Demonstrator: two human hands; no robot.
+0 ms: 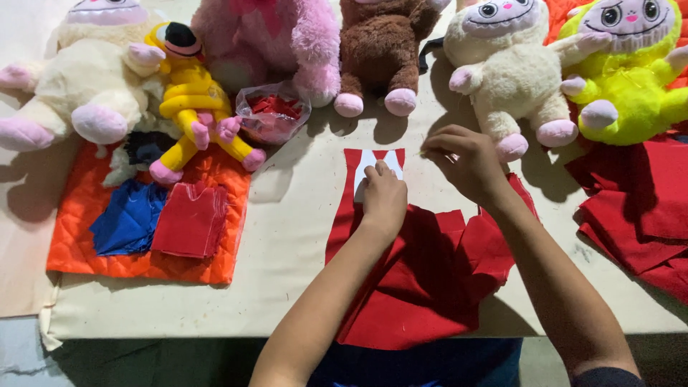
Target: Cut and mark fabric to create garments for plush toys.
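A piece of red cloth (416, 279) lies on the table in front of me. A small white paper pattern (367, 163) rests on its far end. My left hand (383, 197) presses down on this pattern with the fingers bent. My right hand (464, 161) hovers just right of the pattern, its fingertips pinched together; whether something thin is between them I cannot tell.
Plush toys line the far edge: cream (86, 79), yellow (190, 93), pink (276, 39), brown (380, 50), cream (512, 79), neon green (631, 64). A clear bag of red bits (272, 113) sits mid-back. An orange quilted mat (79, 229) holds blue (129, 222) and red pieces (192, 221). Stacked red cloth (638, 208) lies right.
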